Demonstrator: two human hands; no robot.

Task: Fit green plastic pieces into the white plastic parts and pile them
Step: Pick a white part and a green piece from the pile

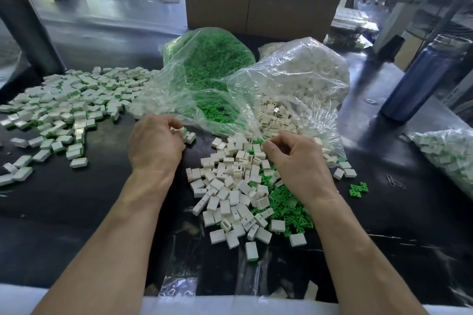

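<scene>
Left hand [153, 143] pinches a white part [176, 131]; right hand [294, 158] curled over loose parts [230, 194], grip unclear. Green-piece bag [204, 64], blue bottle [422, 79] behind. No legible writing.

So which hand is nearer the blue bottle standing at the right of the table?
The right hand. It rests on the loose white and green parts, with the blue bottle beyond it to the right. The left hand is farther off, across the pile.
</scene>
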